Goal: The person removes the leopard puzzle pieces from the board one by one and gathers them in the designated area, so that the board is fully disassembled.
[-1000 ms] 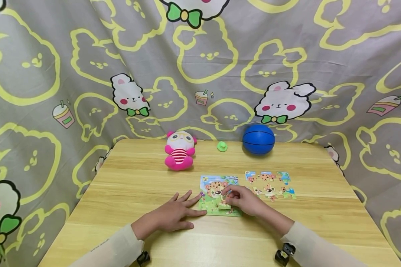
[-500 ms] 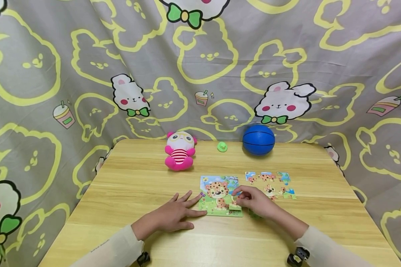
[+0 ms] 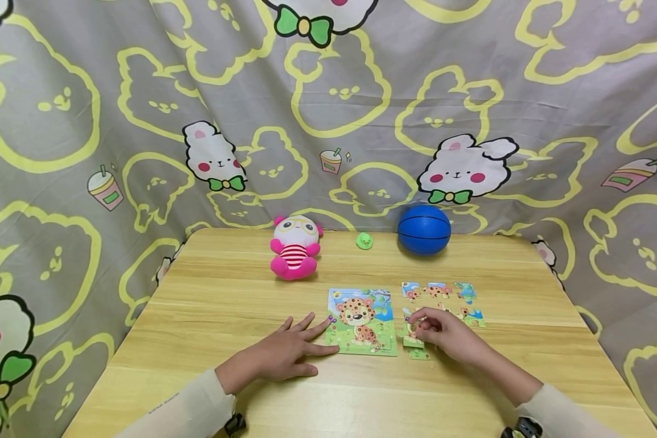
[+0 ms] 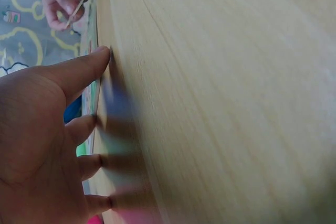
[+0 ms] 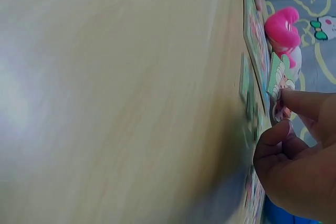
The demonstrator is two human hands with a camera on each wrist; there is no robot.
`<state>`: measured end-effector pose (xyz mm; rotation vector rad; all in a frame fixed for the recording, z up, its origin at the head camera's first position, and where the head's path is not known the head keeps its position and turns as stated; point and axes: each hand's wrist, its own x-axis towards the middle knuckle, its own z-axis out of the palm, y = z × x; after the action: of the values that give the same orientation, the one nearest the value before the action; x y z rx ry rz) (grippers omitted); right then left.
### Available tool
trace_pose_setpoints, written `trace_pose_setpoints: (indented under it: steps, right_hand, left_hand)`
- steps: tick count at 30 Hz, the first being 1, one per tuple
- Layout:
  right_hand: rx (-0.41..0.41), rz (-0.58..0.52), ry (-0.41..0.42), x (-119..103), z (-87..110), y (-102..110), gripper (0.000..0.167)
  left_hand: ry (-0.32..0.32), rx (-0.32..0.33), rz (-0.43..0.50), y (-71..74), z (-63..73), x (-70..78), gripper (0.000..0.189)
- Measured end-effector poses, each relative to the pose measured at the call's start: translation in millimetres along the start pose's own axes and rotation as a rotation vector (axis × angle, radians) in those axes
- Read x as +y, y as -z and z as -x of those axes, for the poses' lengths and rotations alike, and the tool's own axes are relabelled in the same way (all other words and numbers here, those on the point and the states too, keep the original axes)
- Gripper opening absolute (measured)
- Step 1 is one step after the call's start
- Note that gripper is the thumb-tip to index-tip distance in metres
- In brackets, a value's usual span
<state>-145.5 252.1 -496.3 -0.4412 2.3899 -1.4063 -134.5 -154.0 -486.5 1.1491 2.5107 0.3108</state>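
My right hand [image 3: 446, 333] pinches a puzzle piece [image 5: 278, 74] between thumb and fingers, tilted above the table to the right of the board. Green grass and part of a spotted cub show on it. The square puzzle board [image 3: 336, 342], with a leopard cub picture, lies flat in the middle. My left hand [image 3: 289, 351] rests with fingers spread, its fingertips at the board's left edge. Loose pieces lie to the right: a blue-sky piece [image 3: 409, 287], a blue-green piece [image 3: 465, 292], a blue and green one [image 3: 475, 318], and a green piece [image 3: 418, 354] below the held one.
A pink panda plush [image 3: 294, 248] sits at the back left of the wooden table [image 3: 219, 292]. Along the back edge are a small green duck toy [image 3: 364, 241] and a blue ball [image 3: 424, 229]. A patterned curtain [image 3: 317, 109] hangs behind the table.
My right hand has moved rightward off the board, carrying the pinched puzzle piece over to the loose pieces. The board's cub picture is now uncovered. My left hand stays in place.
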Motion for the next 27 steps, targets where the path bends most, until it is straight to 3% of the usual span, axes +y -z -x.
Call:
trace_pose_setpoints:
  steps: [21, 27]
  right_hand:
    - [0.043, 0.049, -0.015, 25.9, 37.4, 33.6, 0.022]
    - [0.083, 0.134, 0.0, 28.0, 43.6, 33.5, 0.021]
  left_hand:
    - [-0.001, -0.005, 0.004, -1.1, -0.3, -0.6, 0.053]
    - [0.0, -0.002, -0.003, -1.4, -0.7, -1.0, 0.054]
